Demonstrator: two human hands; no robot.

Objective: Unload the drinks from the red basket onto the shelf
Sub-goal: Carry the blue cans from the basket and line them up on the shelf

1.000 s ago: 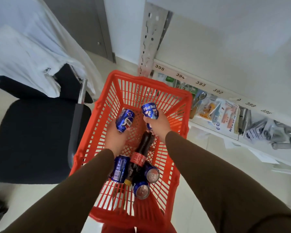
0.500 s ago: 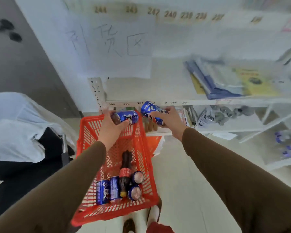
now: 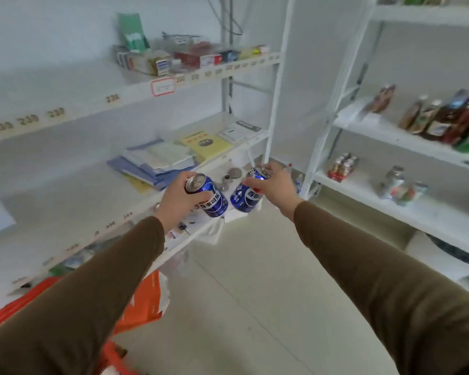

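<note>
Cans: left hand (image 3: 178, 203) grips one (image 3: 207, 196), right hand (image 3: 275, 185) another (image 3: 247, 194).

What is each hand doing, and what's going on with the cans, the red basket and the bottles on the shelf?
Left hand: grips a blue can.
Left blue can: held in the air, tilted, top unopened.
Right hand: grips a second blue can.
Right blue can: held in the air, tilted.
Red basket: low at the left, mostly out of view.
Bottles: standing on the right shelf.
</note>
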